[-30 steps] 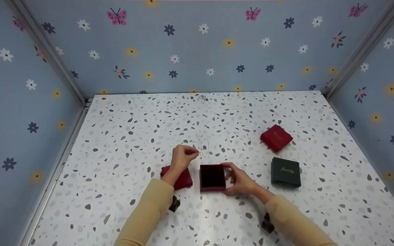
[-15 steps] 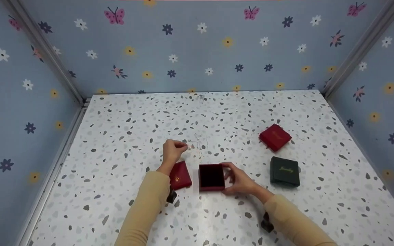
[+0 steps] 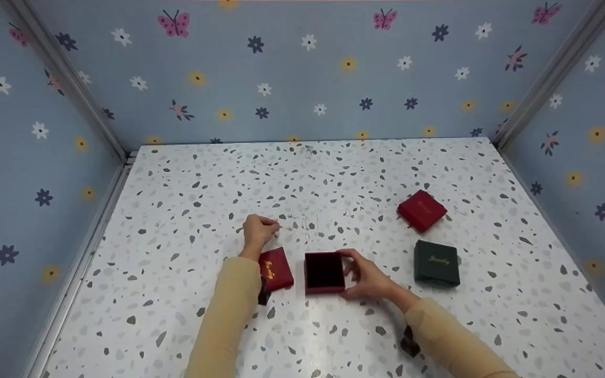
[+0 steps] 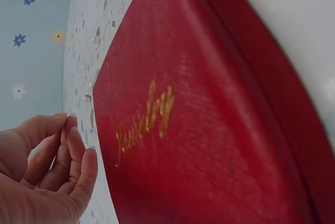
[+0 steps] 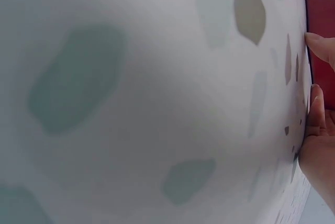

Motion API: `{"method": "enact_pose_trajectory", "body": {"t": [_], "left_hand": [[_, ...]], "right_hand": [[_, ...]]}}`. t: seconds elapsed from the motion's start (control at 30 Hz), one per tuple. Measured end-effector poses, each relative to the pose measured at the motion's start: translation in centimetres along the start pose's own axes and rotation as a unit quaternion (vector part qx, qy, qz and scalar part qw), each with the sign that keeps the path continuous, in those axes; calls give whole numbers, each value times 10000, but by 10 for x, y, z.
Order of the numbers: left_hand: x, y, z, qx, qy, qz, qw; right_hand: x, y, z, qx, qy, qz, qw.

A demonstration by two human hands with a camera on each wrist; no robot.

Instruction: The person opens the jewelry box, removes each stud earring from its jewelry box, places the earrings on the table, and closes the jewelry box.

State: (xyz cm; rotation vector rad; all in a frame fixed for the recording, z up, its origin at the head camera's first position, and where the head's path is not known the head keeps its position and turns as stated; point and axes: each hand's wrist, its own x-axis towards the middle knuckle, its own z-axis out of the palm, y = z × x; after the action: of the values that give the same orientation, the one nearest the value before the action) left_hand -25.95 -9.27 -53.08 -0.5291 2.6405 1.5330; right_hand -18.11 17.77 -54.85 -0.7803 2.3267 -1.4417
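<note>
My left hand (image 3: 259, 232) is over the table, left of several small, thin pieces of jewelry (image 3: 305, 220). Its thumb and index finger pinch a thin, pin-like piece (image 4: 69, 109), too small to tell its exact kind. Below this hand lies a red box lid (image 3: 277, 270) with gold "Jewelry" lettering, partly behind the left sleeve; it fills much of the left wrist view. My right hand (image 3: 368, 275) grips the open red jewelry box (image 3: 325, 290) by its right side, thumb at the near corner and fingers at the far one. The box's dark interior faces up.
To the right lie a closed-looking red jewelry box (image 3: 422, 211) and a dark green one (image 3: 437, 263), both gold-lettered. A small piece of jewelry (image 3: 348, 212) lies apart, right of the group. Flower-patterned walls (image 3: 302, 68) bound the speckled table (image 3: 202, 173).
My left hand has moved left, away from the open box and the small jewelry, uncovering more of the red lid. The right hand and its box have stayed in place.
</note>
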Motion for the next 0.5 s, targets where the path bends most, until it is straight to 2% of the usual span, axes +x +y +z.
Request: {"method": "enact_pose_trajectory", "body": {"t": [0.17, 0.37, 0.5], "left_hand": [[6, -4, -1, 0, -78, -363, 9993], [10, -6, -1, -3, -167, -679, 9976], [13, -5, 0, 46, -208, -833, 9963]], "right_hand": [[3, 20, 2, -132, 40, 101, 9999], [3, 25, 1, -129, 17, 84, 9999], [3, 25, 1, -213, 15, 222, 9995]]}}
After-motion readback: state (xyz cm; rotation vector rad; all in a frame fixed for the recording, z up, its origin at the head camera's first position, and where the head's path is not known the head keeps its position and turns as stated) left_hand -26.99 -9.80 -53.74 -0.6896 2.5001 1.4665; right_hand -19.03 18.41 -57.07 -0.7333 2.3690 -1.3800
